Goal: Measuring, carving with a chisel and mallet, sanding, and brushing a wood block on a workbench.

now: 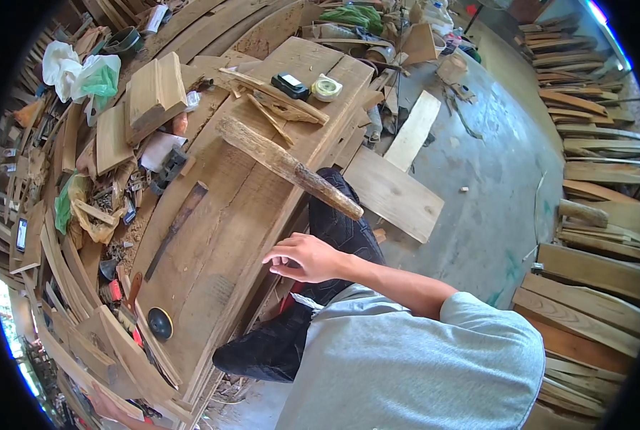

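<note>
My right hand (304,258) hovers by the near edge of the wooden workbench (198,265), fingers loosely bent and apart, with nothing in it. Beyond it, a rough wooden club (284,168) with a narrower end lies across the bench and sticks out over the edge above my knee. A long tool with a dark blade and worn wooden handle (177,226) rests on the bench top. Closer in sits a round black disc (160,324) with a pale rim. At the lower left rim my left hand (111,405) shows dimly near some boards; its fingers are unclear.
A black tape measure (290,85) and a tape roll (326,87) sit at the bench's far end beside wood offcuts. Thick wood blocks (155,97), plastic bags (94,79) and scraps crowd the left. Planks (399,190) lie on the floor; stacked boards (596,269) line the right.
</note>
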`<state>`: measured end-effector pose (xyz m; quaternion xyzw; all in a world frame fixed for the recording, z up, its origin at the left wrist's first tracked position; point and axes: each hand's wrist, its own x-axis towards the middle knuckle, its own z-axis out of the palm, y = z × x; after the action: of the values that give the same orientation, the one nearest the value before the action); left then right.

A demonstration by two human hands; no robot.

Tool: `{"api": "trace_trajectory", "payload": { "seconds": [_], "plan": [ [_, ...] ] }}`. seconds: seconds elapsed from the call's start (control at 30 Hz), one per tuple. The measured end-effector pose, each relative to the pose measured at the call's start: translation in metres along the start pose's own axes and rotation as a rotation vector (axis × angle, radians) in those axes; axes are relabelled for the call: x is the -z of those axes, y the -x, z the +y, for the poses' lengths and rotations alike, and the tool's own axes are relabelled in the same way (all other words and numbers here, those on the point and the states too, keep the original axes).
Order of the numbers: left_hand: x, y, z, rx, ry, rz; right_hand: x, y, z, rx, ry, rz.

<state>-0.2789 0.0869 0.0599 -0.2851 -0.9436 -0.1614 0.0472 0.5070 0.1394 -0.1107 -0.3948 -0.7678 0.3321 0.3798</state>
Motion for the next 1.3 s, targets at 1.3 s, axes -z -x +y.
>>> {"api": "trace_trajectory", "payload": {
  "seconds": [1.3],
  "plan": [
    [-0.012, 0.161, 0.214, -0.595, 0.159, 0.348, -0.01, -0.135, 0.068, -0.071, 0.038, 0.23]
  ]
}}
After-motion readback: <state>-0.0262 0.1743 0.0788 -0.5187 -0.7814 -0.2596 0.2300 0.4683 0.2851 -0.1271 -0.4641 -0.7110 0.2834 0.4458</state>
